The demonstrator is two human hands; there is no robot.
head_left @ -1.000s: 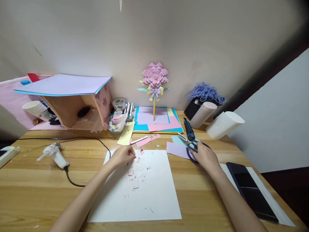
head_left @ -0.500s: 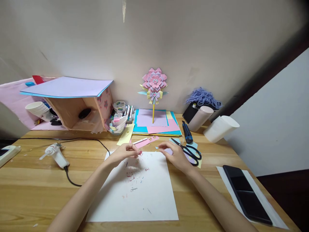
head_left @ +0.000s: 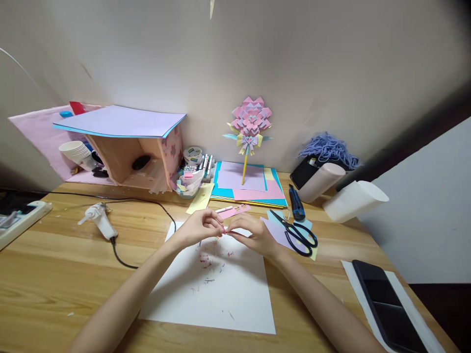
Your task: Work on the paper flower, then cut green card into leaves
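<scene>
My left hand [head_left: 198, 227] and my right hand [head_left: 250, 234] meet above the top edge of a white sheet [head_left: 217, 289] on the wooden desk. Both pinch a tiny pink paper piece [head_left: 224, 229] between their fingertips. Small coloured marks and scraps dot the white sheet under the hands. Black-handled scissors [head_left: 297, 233] lie just right of my right hand, on lilac and yellow paper. A pink paper strip [head_left: 237, 211] and a white pen [head_left: 223, 210] lie just beyond the hands.
A paper flower on a yellow stick [head_left: 250, 125] stands on a stack of coloured paper [head_left: 246, 184]. A glue gun [head_left: 100, 220] with its cord lies left. A box cutter [head_left: 296, 202], tipped cups [head_left: 353, 200], purple yarn [head_left: 327, 147], a phone [head_left: 390, 309] sit right.
My right hand let go of the scissors and moved left to meet my left hand. Both now pinch the small pink piece. The view shifted slightly left.
</scene>
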